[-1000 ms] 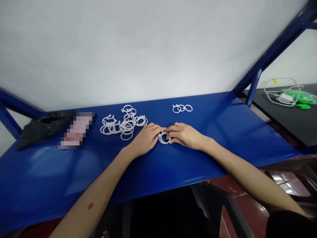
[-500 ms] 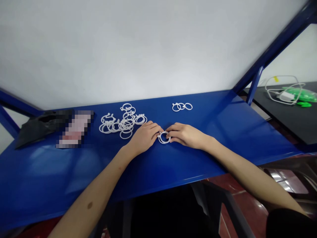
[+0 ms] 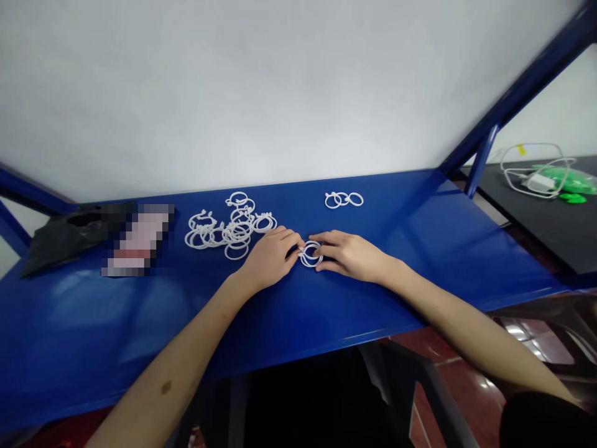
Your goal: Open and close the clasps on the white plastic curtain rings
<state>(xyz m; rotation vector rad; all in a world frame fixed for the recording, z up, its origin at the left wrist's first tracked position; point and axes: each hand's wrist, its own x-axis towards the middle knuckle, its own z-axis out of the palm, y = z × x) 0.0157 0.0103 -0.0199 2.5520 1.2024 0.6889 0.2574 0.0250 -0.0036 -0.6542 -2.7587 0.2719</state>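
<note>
Two overlapping white rings (image 3: 311,267), which look like plastic curtain rings with small knobs, are between my hands over the blue table (image 3: 298,317). My left hand (image 3: 274,256) pinches them at their left side with thumb and fingertips. On the right, my right hand (image 3: 351,255) has its bent fingers over the rings' right edge, closed on them. Left of my left hand lies a loose pile of similar white rings (image 3: 237,241), several overlapping. Farther back, beyond my right hand, a short row of about three such rings (image 3: 355,200) lies touching.
At the left sit a black plastic bag (image 3: 60,242) and a blurred-out pinkish packet (image 3: 140,239). Blue frame bars (image 3: 482,158) rise at the right. Past them, a black surface (image 3: 536,224) carries a white cable (image 3: 513,180) and a green bag (image 3: 566,178).
The two rings have shifted slightly and sit more offset from each other. My right fingers have moved a little over them. The view has tilted slightly; the pile and row stay put.
</note>
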